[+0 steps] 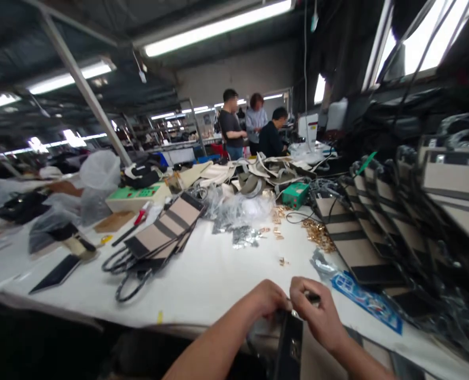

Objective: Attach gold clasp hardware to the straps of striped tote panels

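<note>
At the table's front edge is a beige-and-black striped bag (pixel 317 356), partly hidden by my forearms and cut off by the frame. My left hand (pixel 272 296) is closed at the bag's black top edge, fingertips pinched beside a small shiny metal piece (pixel 294 313). Right next to it, my right hand (pixel 313 311) curls in a fist around a dark, rod-like handle (pixel 312 298), mostly covered by the fingers. Both sets of fingertips nearly meet over the bag. A few gold metal fittings (pixel 283 262) lie on the white table just beyond my hands.
Several striped bags (pixel 361 232) lean in a row on the right. More bags (pixel 165 227) lie stacked at left. Gold fittings (pixel 317 235), a green box (pixel 295 195), clear plastic (pixel 238 208) and a blue packet (pixel 367 301) are on the table (pixel 218 274). People (pixel 234 124) are beyond.
</note>
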### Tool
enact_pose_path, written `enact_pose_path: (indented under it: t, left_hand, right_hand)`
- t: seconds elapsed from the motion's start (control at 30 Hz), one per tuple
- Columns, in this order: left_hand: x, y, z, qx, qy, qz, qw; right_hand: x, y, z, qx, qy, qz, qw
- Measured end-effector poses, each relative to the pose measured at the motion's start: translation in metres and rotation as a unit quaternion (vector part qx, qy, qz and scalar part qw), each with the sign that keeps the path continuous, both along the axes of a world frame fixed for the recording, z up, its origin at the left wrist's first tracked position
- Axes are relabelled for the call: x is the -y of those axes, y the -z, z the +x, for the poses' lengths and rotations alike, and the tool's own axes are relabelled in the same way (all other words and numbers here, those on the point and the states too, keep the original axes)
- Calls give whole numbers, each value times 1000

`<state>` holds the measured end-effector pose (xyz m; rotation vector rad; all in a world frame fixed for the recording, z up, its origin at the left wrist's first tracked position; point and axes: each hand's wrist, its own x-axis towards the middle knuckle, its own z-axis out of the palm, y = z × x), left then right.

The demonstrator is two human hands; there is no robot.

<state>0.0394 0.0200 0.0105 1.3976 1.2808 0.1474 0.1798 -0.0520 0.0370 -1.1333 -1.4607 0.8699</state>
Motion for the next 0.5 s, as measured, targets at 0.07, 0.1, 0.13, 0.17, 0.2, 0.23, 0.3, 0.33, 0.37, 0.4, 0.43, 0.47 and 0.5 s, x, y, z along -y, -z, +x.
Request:
enact_pose_path:
  t: [0.07, 0.1, 0.13, 0.17, 0.2, 0.23, 0.3, 0.33, 0.37, 0.4, 0.43, 0.47, 0.5]
  left_hand:
    - [-3, 3, 0, -38, -2, 1, 999]
    - [-3, 4, 1, -51, -2, 2, 999]
    - [-2, 4, 2, -60, -2, 5, 998]
    - [-1, 4, 2, -66, -2, 10, 998]
    - [1, 4, 2, -70, -2, 17, 997]
    - [4, 4, 2, -70, -3, 24, 997]
    - [9, 3, -1, -49, -9, 43, 998]
    - [12, 1, -3, -30, -11, 51, 998]
    - [15, -2, -5, -8, -10, 58, 998]
    - [19, -7, -7, 17, -6, 68, 998]
    - [24, -14, -7, 41, 4, 82, 996]
    - [31, -24, -7, 61, 21, 98, 993]
    - [37, -36, -5, 78, 43, 115, 989]
  right_hand:
    - [-2, 1, -2, 12, 22, -3, 1000]
    - [-2, 0, -3, 25, 29, -9, 999]
    - [-2, -2, -4, 39, 28, -19, 999]
    - [-2, -3, -3, 54, 23, -32, 998]
    - [0, -4, 0, 70, 18, -48, 996]
    - [2, -4, 5, 90, 18, -61, 994]
    - [11, 1, 21, 139, 37, -66, 987]
    - [18, 7, 33, 169, 55, -60, 982]
    - [26, 14, 46, 200, 67, -53, 976]
    - [35, 21, 61, 229, 72, -51, 970]
    - [46, 27, 75, 253, 73, -58, 963]
    - [58, 31, 90, 270, 75, -72, 957]
    - [70, 31, 103, 279, 77, -87, 953]
